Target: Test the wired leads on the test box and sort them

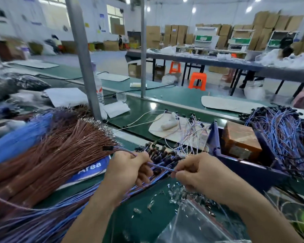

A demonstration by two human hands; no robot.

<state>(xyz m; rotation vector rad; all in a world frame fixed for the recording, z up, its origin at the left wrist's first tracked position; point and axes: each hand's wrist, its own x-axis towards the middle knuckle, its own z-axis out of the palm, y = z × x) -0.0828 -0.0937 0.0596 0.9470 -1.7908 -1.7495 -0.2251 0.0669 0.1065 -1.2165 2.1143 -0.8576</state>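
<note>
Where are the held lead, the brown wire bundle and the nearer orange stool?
held lead [161,166]: head view, its taut middle.
brown wire bundle [60,151]: head view, mid-strands.
nearer orange stool [198,81]: head view, its front.

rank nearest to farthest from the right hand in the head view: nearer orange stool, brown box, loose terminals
From the right hand:
1. loose terminals, right beside it on the mat.
2. brown box, to its right in the blue bin.
3. nearer orange stool, far behind on the floor.
</note>
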